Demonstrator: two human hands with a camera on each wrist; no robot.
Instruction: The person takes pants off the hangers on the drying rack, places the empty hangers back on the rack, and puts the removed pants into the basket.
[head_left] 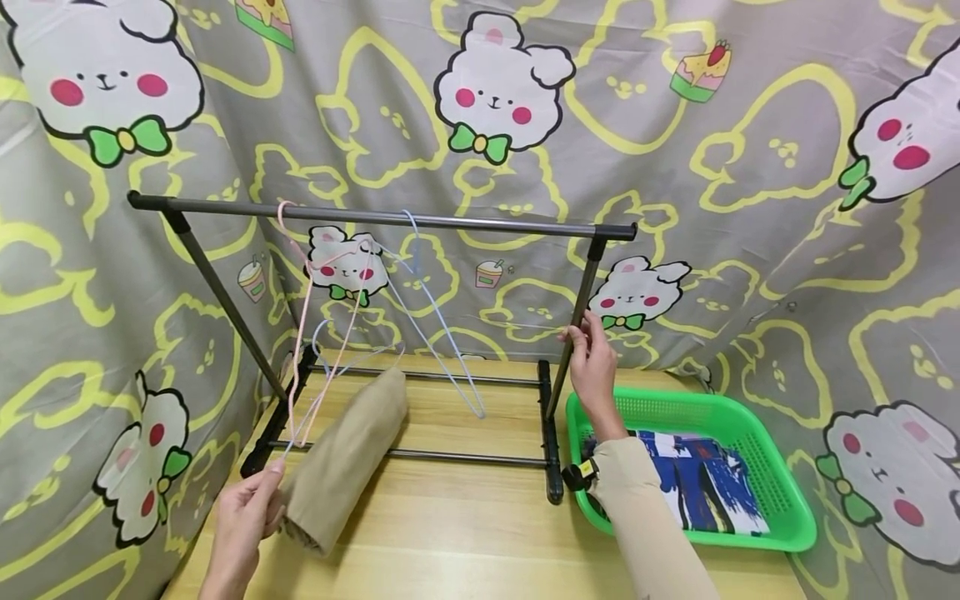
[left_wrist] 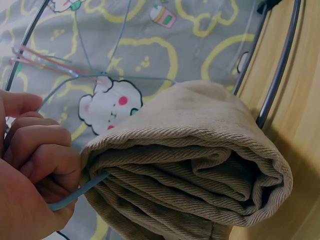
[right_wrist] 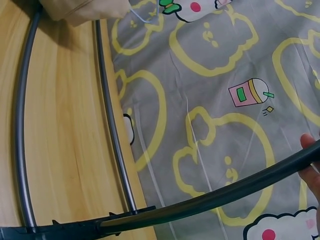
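While the left hand point(head_left: 243, 508) pinched a blue hanger point(left_wrist: 80, 192), with a folded khaki garment point(head_left: 348, 467) on it just right of those fingers, the right hand point(head_left: 595, 367) gripped the rack's side post point(head_left: 587, 283). Beyond and above the left hand, a pink hanger point(head_left: 301, 333) and a second blue hanger point(head_left: 446, 325) hung from the rail point(head_left: 487, 223); right of the right hand, a green basket point(head_left: 795, 508) held patterned cloth point(head_left: 705, 487).

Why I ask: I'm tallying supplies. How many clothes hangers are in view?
3. A pink hanger and a blue hanger hang from the top rail; the left hand holds a third hanger, bluish, running into folded khaki cloth. More could hide in the green basket.
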